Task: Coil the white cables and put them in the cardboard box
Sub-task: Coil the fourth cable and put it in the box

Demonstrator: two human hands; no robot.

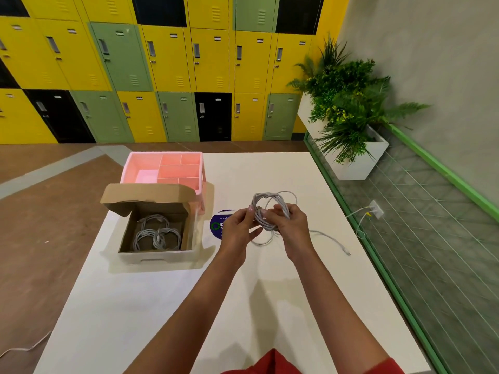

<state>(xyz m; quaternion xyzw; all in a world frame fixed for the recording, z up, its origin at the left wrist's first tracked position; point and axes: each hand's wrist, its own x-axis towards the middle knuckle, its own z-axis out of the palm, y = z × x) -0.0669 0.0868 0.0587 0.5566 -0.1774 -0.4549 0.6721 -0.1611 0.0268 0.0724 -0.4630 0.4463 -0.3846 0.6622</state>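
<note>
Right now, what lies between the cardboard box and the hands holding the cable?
A round blue sticker on the white table, seen in the head view.

My left hand (237, 228): centre of frame, fingers curled, fingertips pinching the white cable coil (263, 197). My right hand (291, 225): just right of it, fingers curled round the same coil. Both forearms: bare, rising from the bottom edge, converging.
</note>
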